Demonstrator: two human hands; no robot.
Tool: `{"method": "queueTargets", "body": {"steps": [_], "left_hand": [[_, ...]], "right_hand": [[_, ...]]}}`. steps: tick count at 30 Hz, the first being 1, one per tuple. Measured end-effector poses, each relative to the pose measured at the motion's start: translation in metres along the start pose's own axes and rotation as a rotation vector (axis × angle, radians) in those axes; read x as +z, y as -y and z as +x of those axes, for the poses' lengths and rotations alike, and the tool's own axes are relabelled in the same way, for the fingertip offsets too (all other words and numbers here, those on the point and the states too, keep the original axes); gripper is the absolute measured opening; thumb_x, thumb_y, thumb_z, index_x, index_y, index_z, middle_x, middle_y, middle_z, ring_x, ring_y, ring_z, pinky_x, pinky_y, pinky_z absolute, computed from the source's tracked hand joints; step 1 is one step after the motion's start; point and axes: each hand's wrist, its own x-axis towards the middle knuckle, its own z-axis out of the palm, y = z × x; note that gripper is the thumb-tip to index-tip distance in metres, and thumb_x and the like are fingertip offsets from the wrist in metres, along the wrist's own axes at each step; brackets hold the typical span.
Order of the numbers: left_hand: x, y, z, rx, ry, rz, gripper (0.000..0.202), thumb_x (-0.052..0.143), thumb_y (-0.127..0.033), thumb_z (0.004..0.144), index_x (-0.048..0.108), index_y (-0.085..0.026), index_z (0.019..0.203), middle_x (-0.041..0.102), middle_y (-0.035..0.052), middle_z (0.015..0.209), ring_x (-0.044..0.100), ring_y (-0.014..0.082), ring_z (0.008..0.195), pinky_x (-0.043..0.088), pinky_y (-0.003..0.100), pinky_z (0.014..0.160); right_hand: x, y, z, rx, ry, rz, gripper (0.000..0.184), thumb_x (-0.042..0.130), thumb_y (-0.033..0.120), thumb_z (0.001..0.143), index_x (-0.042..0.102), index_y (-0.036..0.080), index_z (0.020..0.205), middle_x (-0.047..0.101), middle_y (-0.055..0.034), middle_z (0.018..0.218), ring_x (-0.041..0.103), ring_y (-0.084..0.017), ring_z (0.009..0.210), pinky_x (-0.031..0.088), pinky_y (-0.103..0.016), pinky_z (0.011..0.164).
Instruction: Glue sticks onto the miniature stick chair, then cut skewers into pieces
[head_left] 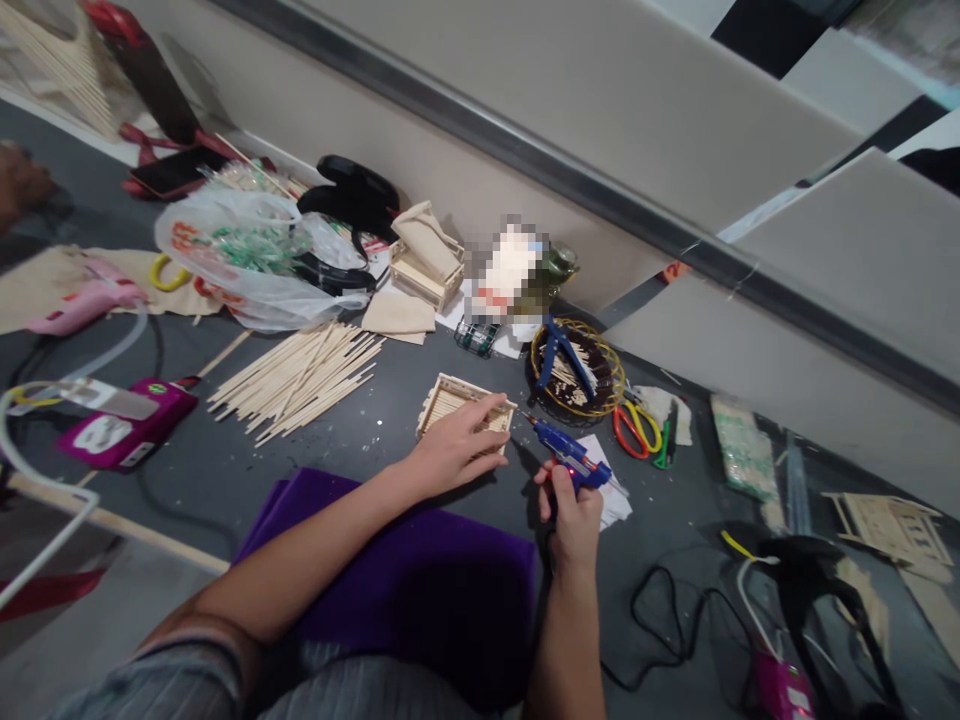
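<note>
My left hand (459,447) rests on a small tray of wooden sticks (454,402) on the grey floor, fingers curled over its near edge and pinching a stick at its right corner. My right hand (571,512) is wrapped round the handle of a blue glue gun (571,457), whose nozzle points left at that corner of the tray. A red light glows on the gun. A purple cloth (420,570) lies under my forearms.
A pile of loose wooden sticks (300,375) lies left of the tray, by a plastic bag (247,255). A wire basket (577,375), scissors (637,430), a stick box (427,265), pink power strips (124,425) and cables (675,610) lie around. A wall runs behind.
</note>
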Motion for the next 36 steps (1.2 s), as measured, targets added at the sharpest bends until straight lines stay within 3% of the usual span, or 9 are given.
{"method": "queueTargets", "body": {"steps": [28, 36], "left_hand": [[-0.0002, 0.0014, -0.0004, 0.013, -0.003, -0.014, 0.023, 0.058, -0.032, 0.089, 0.064, -0.019, 0.107, 0.043, 0.0174, 0.145, 0.055, 0.0253, 0.119, 0.051, 0.042, 0.096], [-0.0016, 0.0022, 0.0037, 0.03, -0.018, -0.025, 0.025, 0.063, -0.028, 0.086, 0.064, -0.02, 0.11, 0.043, 0.0173, 0.145, 0.058, 0.0237, 0.113, 0.054, 0.042, 0.091]], "right_hand": [[-0.0048, -0.0012, 0.0014, 0.019, 0.009, 0.011, 0.038, 0.062, 0.052, 0.082, 0.061, 0.015, 0.085, 0.065, -0.0002, 0.07, 0.038, -0.002, 0.034, 0.028, -0.018, 0.033], [-0.0083, -0.0016, 0.0038, 0.081, 0.057, 0.0, 0.04, 0.059, 0.055, 0.083, 0.061, 0.017, 0.074, 0.043, 0.0073, 0.04, 0.036, -0.006, 0.034, 0.028, -0.019, 0.037]]}}
